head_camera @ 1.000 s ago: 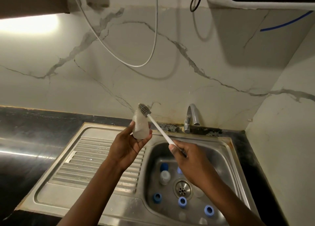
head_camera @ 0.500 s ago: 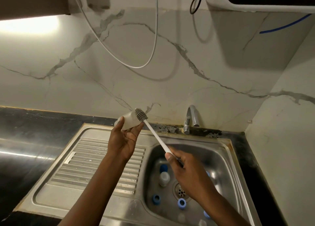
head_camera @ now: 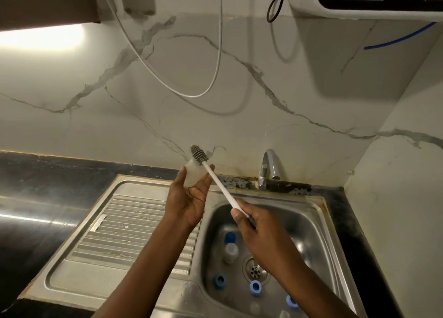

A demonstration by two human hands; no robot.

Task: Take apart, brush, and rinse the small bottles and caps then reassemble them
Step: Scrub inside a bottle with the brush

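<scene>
Above the stainless steel sink [head_camera: 124,221], the left hand [head_camera: 189,202] cradles a small frosted plastic bottle [head_camera: 193,176] between thumb and curled fingers, long axis tipped up toward the marble-veined wall [head_camera: 239,106]. The right hand [head_camera: 259,231] grips the slim white brush handle [head_camera: 221,189], slanting up-left, so the ribbed grey bristle head [head_camera: 198,152] sits outside, just at the bottle's upper end.

The end of the brush handle [head_camera: 220,184] disappears inside the right hand [head_camera: 261,231]. One blue cap [head_camera: 291,302] is half behind that forearm, the pale bits [head_camera: 255,307] near the bottom edge are too blurry to call, and the lettering on the top-right appliance [head_camera: 374,3] gets cropped.
</scene>
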